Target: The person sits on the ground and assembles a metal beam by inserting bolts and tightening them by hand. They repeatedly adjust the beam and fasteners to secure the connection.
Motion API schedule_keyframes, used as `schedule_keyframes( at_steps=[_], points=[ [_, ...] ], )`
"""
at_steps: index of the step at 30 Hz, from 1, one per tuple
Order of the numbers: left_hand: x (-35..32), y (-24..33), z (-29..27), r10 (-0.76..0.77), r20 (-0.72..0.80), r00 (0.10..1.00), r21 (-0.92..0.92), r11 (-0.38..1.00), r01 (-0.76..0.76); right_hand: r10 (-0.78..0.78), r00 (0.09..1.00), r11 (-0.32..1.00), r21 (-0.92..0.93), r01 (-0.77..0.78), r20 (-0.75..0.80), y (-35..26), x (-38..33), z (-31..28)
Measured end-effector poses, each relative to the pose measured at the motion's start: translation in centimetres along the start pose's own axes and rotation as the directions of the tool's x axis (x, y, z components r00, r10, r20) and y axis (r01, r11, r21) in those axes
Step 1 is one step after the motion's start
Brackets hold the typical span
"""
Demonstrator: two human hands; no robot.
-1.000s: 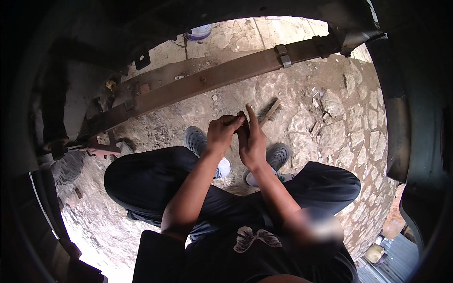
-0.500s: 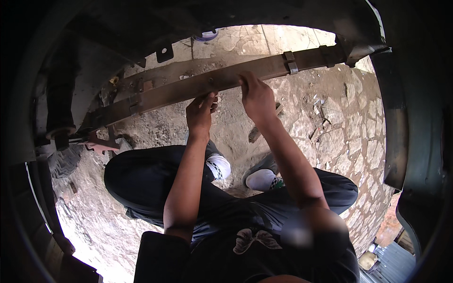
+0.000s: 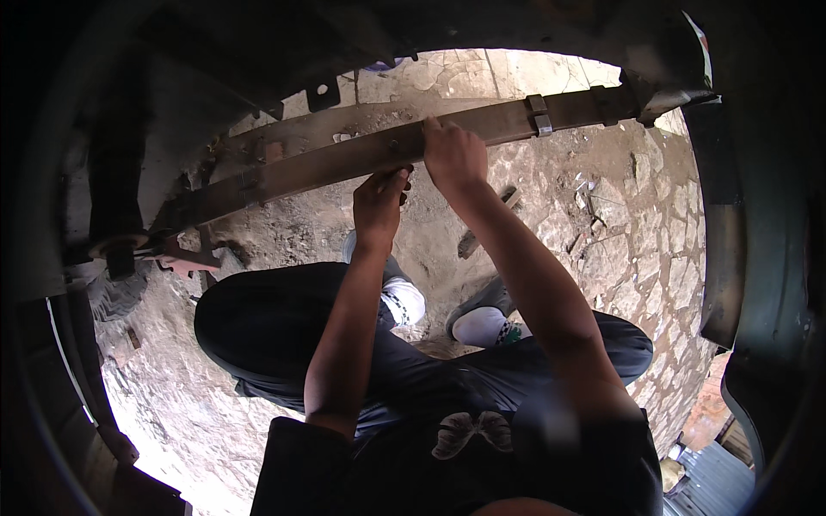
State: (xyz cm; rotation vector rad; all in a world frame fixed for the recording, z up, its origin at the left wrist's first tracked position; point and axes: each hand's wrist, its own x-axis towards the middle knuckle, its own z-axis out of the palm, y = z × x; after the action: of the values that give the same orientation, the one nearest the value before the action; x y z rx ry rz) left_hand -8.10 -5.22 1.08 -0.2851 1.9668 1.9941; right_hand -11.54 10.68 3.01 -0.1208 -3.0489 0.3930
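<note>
At far left, I see a dark upright cylinder [image 3: 116, 193] of metal, with a reddish metal piece [image 3: 185, 260] low beside it. From there a long brown metal bar [image 3: 327, 159] slants up to the right across my whole view, above rough, dusty ground [image 3: 185, 387]. My bent left leg [image 3: 267, 322], in dark trousers, sits below it.

Near the bar's middle, my left hand [image 3: 377, 211] is raised to its lower edge, thumb and fingers curled close together; I cannot tell whether they pinch anything. Just to the right and a little higher, my right hand [image 3: 456, 156] lies over the bar, fingers bent across its face; whether they grip it, I cannot tell.

A wooden brush [image 3: 469, 244] lies on the ground, partly hidden behind my right forearm. Farther right, a metal clip [image 3: 539, 116] wraps the bar, pale stone paving [image 3: 645, 258] spreads below, and corrugated sheeting [image 3: 716, 477] shows at lower right.
</note>
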Motion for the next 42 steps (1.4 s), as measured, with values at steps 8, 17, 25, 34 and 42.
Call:
schedule_keyframes(
  at_steps=[8,17,25,34,42],
  points=[
    [0.7,0.7,-0.3,0.024,-0.032,0.999,-0.012,1.000,-0.025,-0.057,0.995,0.997,0.054,0.061,-0.076,0.3,1.2,0.0],
    [0.4,0.5,-0.3,0.009,-0.038,0.999,-0.008,1.000,-0.010,-0.032,0.996,0.997,0.065,0.037,-0.089,0.0,-0.6,0.9],
    [0.0,0.0,-0.7,-0.038,-0.004,0.999,-0.025,0.999,0.038,-0.004,0.998,0.999,0.048,0.008,-0.069,0.0,-4.5,0.5],
    [0.7,-1.9,-0.7,-0.051,0.036,0.998,-0.052,0.997,0.053,0.016,0.999,1.000,-0.016,-0.016,0.030,0.7,0.4,-0.2],
    [0.4,-1.5,0.1,-0.043,0.018,0.999,-0.039,0.998,0.044,0.064,0.998,0.997,0.039,-0.064,-0.024,1.5,-0.1,0.2]
  ],
)
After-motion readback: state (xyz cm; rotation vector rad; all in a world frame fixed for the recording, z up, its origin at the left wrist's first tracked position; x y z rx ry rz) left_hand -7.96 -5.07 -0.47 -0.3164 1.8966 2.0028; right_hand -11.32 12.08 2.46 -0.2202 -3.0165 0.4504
